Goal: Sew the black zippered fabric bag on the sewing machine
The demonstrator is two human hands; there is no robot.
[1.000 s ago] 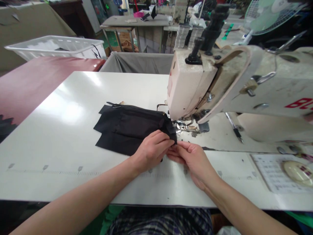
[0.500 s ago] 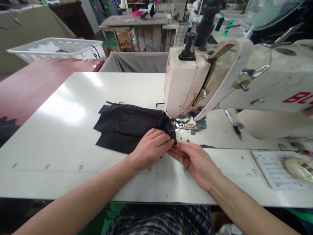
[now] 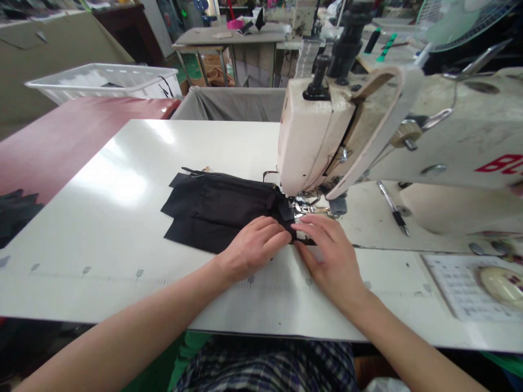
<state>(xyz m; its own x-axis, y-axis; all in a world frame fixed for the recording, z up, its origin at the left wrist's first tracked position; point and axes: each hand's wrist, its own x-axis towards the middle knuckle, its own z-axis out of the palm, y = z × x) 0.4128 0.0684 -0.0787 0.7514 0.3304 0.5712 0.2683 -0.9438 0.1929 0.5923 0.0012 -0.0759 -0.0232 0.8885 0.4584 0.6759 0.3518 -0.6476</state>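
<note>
A black fabric piece (image 3: 212, 209) with a zipper along its far edge lies flat on the white sewing table (image 3: 122, 179). Its right end reaches under the head of a cream sewing machine (image 3: 318, 136), close to the presser foot (image 3: 308, 208). My left hand (image 3: 253, 245) rests on the near right corner of the fabric, fingers curled and pressing it down. My right hand (image 3: 330, 250) lies just right of it, fingers stretched forward onto a thin black strip at the fabric's edge, right below the presser foot.
A printed card (image 3: 461, 283) and a round disc (image 3: 504, 283) lie at the table's right. A white plastic basket (image 3: 102, 81) stands beyond a red surface (image 3: 61, 141) on the left. A grey cloth bin (image 3: 229, 103) sits behind the table. A fan (image 3: 449, 22) is at upper right.
My right hand has moved forward from the table's near side toward the presser foot, its fingers now stretched over the fabric's edge. My left hand stays on the fabric corner.
</note>
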